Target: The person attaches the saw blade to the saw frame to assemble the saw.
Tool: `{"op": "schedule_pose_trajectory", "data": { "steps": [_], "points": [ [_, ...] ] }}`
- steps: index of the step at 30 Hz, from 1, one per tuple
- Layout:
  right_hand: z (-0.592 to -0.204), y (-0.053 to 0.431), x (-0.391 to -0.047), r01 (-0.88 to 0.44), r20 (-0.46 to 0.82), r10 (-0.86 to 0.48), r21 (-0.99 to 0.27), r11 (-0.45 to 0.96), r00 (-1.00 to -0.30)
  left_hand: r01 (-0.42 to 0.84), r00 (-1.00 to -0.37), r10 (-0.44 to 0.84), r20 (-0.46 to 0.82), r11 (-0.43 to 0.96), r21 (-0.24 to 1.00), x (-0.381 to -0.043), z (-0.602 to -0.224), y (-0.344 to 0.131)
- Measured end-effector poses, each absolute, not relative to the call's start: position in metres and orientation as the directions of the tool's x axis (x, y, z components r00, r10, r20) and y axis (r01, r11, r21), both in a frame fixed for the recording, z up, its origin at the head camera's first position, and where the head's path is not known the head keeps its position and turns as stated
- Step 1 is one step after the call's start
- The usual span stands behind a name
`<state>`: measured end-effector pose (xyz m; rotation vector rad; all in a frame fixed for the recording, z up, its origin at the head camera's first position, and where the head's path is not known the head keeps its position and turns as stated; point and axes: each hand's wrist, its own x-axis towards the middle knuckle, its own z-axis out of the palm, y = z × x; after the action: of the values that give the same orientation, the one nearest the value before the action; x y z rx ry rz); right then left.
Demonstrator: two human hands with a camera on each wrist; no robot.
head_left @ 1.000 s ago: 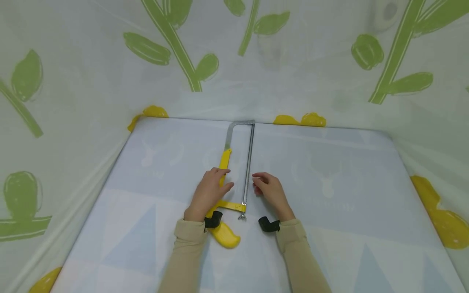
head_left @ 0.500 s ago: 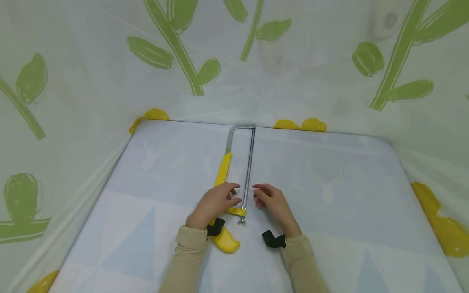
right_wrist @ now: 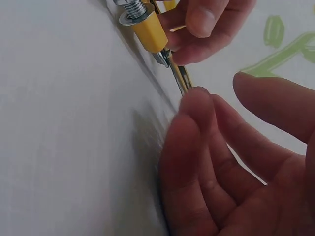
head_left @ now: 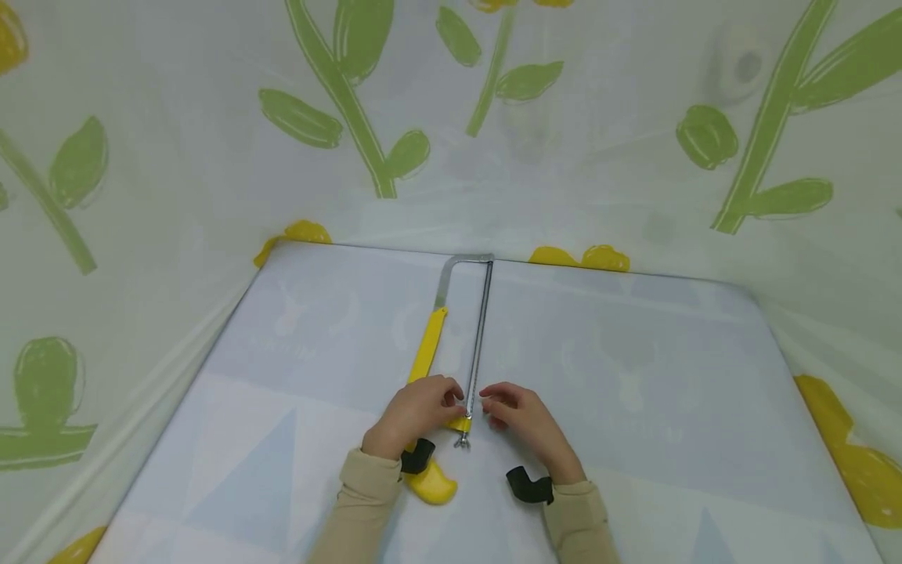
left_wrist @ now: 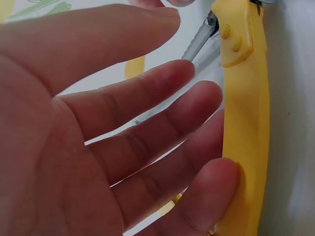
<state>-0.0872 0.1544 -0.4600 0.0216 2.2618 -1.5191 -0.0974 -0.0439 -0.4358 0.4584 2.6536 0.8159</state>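
Observation:
A hacksaw (head_left: 427, 345) with a yellow-and-silver frame lies lengthwise, its yellow handle (head_left: 433, 484) toward me. Its thin blade (head_left: 479, 337) runs along the right side down to a wing nut (head_left: 462, 442). My left hand (head_left: 419, 407) is over the lower frame, thumb by the blade's near end. In the left wrist view its fingers spread loosely, with tips right at the yellow frame bar (left_wrist: 246, 123). Just right of the blade is my right hand (head_left: 524, 419), fingers loosely bent and holding nothing. The right wrist view shows its fingertips close to the blade (right_wrist: 180, 81).
The saw's far end reaches the back edge of the cloth-covered table (head_left: 634, 337). Behind it rises a white curtain (head_left: 592, 180) printed with green leaves. Black wrist mounts (head_left: 528, 486) sit at both cuffs.
Both hands have moved toward me along the saw, down to the near end of the blade, and the left also to the right. The head view has tilted slightly upward. The saw stays put.

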Motion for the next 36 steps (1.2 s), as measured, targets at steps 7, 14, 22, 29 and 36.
{"op": "schedule_pose_trajectory", "data": {
  "steps": [7,14,22,29,36],
  "points": [
    [-0.461,0.156,-0.084,0.195,-0.355,-0.264,-0.853,0.483,-0.897,0.233,-0.888,0.410,-0.207,0.790,0.566,-0.097,-0.441,-0.044],
    [-0.459,0.160,-0.083,0.143,-0.350,-0.326,-0.842,0.520,-0.878,0.231,-0.884,0.417,-0.214,0.785,0.575,-0.098,-0.441,-0.039],
    [-0.460,0.153,-0.076,0.126,-0.395,-0.382,-0.815,0.565,-0.835,0.205,-0.879,0.411,-0.244,0.785,0.584,-0.092,-0.441,-0.044],
    [-0.456,0.153,-0.073,0.059,-0.394,-0.446,-0.798,0.599,-0.804,0.228,-0.884,0.413,-0.219,0.791,0.567,-0.091,-0.440,-0.045],
    [-0.456,0.152,-0.069,0.026,-0.393,-0.483,-0.796,0.605,-0.783,0.248,-0.880,0.424,-0.216,0.796,0.552,-0.091,-0.442,-0.044]
  ]
}}
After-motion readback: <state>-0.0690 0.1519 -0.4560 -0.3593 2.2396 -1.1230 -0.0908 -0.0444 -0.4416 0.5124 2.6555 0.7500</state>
